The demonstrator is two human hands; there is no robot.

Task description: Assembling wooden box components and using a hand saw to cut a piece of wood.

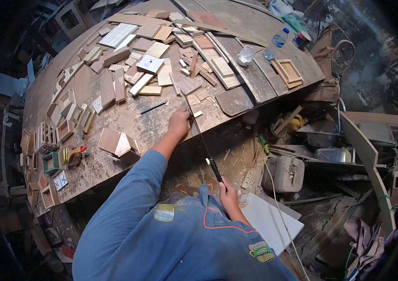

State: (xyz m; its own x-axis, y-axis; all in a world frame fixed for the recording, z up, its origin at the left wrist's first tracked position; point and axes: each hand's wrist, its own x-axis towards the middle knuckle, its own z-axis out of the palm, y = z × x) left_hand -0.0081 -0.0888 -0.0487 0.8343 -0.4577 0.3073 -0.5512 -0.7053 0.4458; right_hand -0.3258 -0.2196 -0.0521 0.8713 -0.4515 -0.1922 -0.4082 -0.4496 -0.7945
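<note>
My right hand [228, 194] is closed round the black handle of a handsaw [200, 133], low in front of my body. The saw's thin dark blade runs up and away across the table's near edge. Beside the blade, my left hand [178, 122] rests at that edge with its fingers curled in; what they press or hold is hidden. A small pale wood offcut [198, 114] lies just right of the blade. To the left of my left hand lies a dark pencil-like stick [153, 107]. Thin wood scraps [202, 93] are scattered beyond the blade.
The worn wooden table [133, 119] carries many wood blocks and boards. A paintbrush [73, 155], a green box [50, 162] and small frames stand at left. A plastic bottle [280, 38] and wooden tray [288, 72] are at right. Below sit a jerrycan [287, 174] and white board [266, 220].
</note>
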